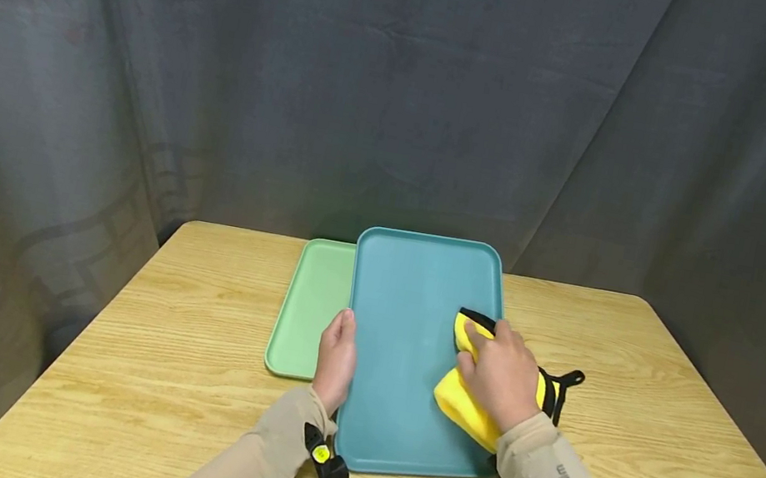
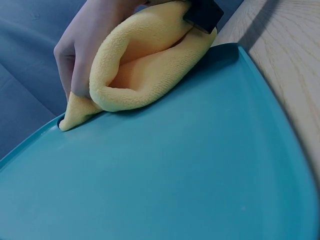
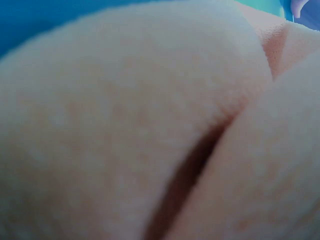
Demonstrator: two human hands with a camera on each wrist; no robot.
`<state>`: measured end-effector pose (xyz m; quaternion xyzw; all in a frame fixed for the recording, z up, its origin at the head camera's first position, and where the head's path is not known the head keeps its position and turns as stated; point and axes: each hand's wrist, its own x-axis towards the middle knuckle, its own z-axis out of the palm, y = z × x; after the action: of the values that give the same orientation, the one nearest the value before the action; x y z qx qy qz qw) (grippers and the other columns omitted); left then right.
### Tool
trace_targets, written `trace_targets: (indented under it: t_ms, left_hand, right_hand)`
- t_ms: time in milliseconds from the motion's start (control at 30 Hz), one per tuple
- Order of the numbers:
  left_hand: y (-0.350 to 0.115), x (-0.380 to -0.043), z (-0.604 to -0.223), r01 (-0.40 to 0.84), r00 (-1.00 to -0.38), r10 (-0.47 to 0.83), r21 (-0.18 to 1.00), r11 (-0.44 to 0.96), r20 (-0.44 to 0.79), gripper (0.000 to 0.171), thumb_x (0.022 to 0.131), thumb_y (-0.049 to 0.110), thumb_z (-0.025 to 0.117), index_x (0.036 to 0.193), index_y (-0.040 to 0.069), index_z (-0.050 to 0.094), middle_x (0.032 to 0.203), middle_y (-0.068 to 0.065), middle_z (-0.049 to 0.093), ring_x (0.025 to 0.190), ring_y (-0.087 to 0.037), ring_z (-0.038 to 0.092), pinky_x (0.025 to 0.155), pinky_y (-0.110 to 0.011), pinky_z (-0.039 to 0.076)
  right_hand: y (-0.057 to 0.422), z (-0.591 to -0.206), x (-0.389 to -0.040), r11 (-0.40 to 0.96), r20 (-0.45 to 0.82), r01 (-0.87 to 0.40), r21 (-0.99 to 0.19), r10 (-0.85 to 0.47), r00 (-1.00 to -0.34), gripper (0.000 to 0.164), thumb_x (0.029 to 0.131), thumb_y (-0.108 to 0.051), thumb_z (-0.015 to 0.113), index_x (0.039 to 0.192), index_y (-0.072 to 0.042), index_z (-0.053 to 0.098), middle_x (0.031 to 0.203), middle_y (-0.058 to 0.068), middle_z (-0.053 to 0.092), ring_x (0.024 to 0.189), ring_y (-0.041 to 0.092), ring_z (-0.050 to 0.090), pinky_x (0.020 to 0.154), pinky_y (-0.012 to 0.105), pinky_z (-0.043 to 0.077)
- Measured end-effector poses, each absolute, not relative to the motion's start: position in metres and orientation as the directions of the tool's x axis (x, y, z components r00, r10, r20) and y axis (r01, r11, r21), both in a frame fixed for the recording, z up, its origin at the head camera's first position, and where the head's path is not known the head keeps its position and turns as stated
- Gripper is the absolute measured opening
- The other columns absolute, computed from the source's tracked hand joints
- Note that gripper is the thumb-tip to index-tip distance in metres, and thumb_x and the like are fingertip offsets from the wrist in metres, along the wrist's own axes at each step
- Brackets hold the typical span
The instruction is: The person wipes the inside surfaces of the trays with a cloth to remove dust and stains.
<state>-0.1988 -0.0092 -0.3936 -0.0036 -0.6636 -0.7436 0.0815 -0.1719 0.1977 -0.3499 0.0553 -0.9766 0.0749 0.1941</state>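
Observation:
A blue rectangular tray (image 1: 403, 344) with a low raised rim lies in front of me, overlapping a green tray (image 1: 313, 303) in the head view. My left hand (image 1: 336, 360) holds its left edge; part of the fingers is hidden there. On the tray's right side, my right hand (image 1: 503, 373) grips a bunched yellow towel (image 1: 462, 404) with black trim and presses it onto the surface by the rim. The left wrist view shows the towel (image 2: 150, 75) folded in a loose loop below the right hand. Towel fabric (image 3: 110, 115) fills most of the right wrist view.
Both trays are over a light wooden table (image 1: 201, 327). A black hanging loop (image 1: 571, 378) of the towel sticks out past the blue tray's right edge. Behind the table hangs a dark grey curtain (image 1: 346, 97). A small black camera (image 1: 332, 472) sits at the left wrist.

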Motion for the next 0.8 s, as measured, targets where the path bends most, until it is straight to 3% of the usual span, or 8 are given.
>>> trace_targets:
  t_ms: [800]
  left_hand:
    - [-0.009, -0.201, -0.394, 0.135, -0.982, -0.144, 0.985, -0.104, 0.119, 0.036, 0.104, 0.027, 0.028, 0.071, 0.012, 0.028, 0.070, -0.002, 0.019, 0.065, -0.015, 0.023, 0.067, -0.028, 0.023]
  right_hand:
    - [0.212, -0.351, -0.170, 0.986, 0.370, -0.080, -0.146, -0.020, -0.929, 0.039, 0.083, -0.020, 0.057, 0.120, -0.008, 0.064, 0.090, 0.021, 0.053, 0.068, 0.029, 0.050, 0.056, 0.043, 0.044]
